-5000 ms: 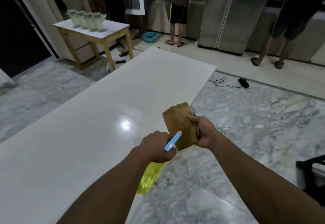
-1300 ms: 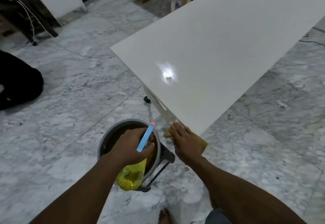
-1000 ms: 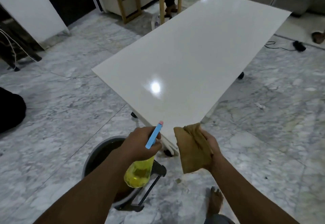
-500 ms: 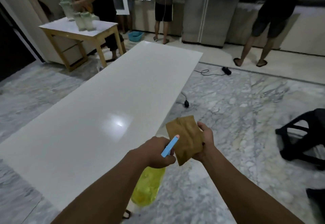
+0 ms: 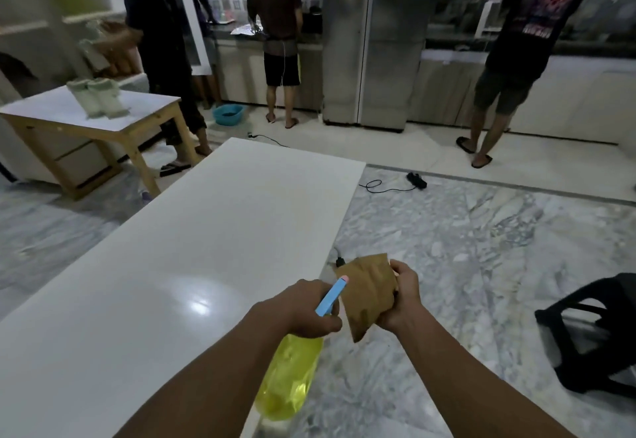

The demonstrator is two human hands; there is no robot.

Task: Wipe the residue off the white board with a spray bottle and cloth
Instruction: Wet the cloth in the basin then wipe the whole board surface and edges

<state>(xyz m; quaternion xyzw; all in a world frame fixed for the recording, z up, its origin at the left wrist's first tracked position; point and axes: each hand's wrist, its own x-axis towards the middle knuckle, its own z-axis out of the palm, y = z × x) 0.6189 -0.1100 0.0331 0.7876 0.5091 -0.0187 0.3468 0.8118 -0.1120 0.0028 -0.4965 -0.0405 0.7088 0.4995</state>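
The long white board (image 5: 192,265) lies flat, stretching from the lower left toward the far middle, with a light glare on it. My left hand (image 5: 303,307) grips a yellow spray bottle (image 5: 287,379) by its neck, the blue trigger head pointing up and right. My right hand (image 5: 401,300) holds a brown cloth (image 5: 366,289) up beside the board's right edge, just off the surface. The nozzle points at the cloth, close to it.
A wooden table (image 5: 144,112) with pale containers stands at the back left. Several people (image 5: 280,35) stand at the kitchen counter behind. A black cable and plug (image 5: 414,179) lie on the marble floor. A black stool (image 5: 599,334) sits at the right.
My view swung up from the board's near corner and a grey bucket to along the board's length. Both hands stayed close together, cloth lifted from the corner and held beside the bottle.
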